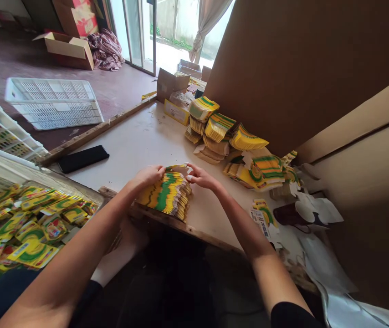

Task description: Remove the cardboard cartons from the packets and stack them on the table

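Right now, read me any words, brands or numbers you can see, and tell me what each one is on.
None can be read.
Stack of yellow and green packets held between left hand and right hand: print too small.
Loose packets in the tray: labels blurred.
Card at the table edge: dark characters, illegible.
Red carton by the door: white marks, blurred.
Phone: screen dark.

Fanned card stack: yellow with wavy green and white bands; desk: pale cream; phone: black; crate: white lattice; loose packets: yellow, green, with red accents; backing board: brown.
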A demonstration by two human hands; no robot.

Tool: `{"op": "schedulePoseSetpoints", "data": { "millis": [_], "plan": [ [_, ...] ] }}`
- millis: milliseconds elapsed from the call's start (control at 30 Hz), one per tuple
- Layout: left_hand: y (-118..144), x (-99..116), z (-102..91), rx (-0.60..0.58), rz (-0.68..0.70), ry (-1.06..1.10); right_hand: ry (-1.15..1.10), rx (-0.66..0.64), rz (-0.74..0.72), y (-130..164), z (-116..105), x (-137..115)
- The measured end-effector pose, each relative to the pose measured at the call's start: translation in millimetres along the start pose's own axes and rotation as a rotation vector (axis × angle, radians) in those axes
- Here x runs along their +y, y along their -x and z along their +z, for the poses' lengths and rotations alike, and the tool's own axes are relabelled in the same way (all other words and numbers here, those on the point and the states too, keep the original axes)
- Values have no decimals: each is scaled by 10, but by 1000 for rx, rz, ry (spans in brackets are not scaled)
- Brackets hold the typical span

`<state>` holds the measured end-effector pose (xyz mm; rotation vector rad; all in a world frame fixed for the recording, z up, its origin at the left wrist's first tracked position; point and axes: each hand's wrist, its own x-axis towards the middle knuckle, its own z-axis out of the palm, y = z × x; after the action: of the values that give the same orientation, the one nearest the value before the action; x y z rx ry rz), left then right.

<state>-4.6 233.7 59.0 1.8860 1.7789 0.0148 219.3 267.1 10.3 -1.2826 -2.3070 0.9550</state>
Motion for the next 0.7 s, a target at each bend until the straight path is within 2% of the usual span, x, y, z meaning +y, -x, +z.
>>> {"op": "schedulePoseSetpoints", "data": {
  "millis": [133, 200, 433, 700],
  "plan": [
    [17, -3, 4, 0, 12, -9, 94, 195, 37, -91, -35, -53],
    [18, -10, 13, 4, 12, -8, 129, 210, 26, -163, -31, -107],
    [6, -44, 63, 27, 2, 1, 208, 47, 11, -348, 108, -273],
    [21, -17, 62, 27, -27, 4, 133, -72, -104, -388, 115, -245]
  ]
}}
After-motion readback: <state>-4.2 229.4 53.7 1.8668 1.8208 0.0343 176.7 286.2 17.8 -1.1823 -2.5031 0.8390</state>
